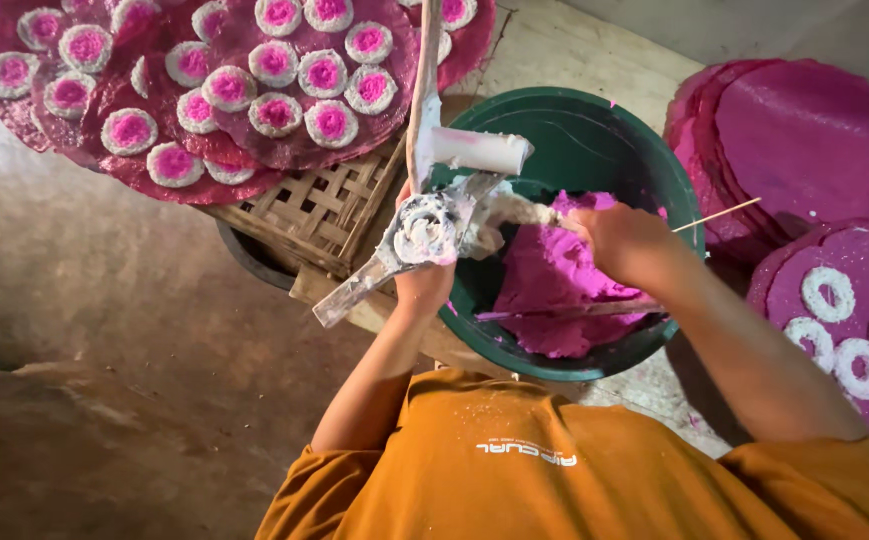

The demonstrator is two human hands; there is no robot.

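My left hand grips a metal press tool caked in white paste and holds it at the near-left rim of a green basin. A white cylinder juts from the tool's top. My right hand reaches into the basin, back up, with its fingers curled on the pink dough where white paste meets it. A thin stick pokes out past that wrist over the rim. Whether the hand holds it is unclear.
A woven bamboo tray lies left of the basin. It carries magenta sheets covered with several white-and-pink discs. More magenta sheets are stacked on the right. One sheet nearer me bears white rings. A flat stick lies across the dough.
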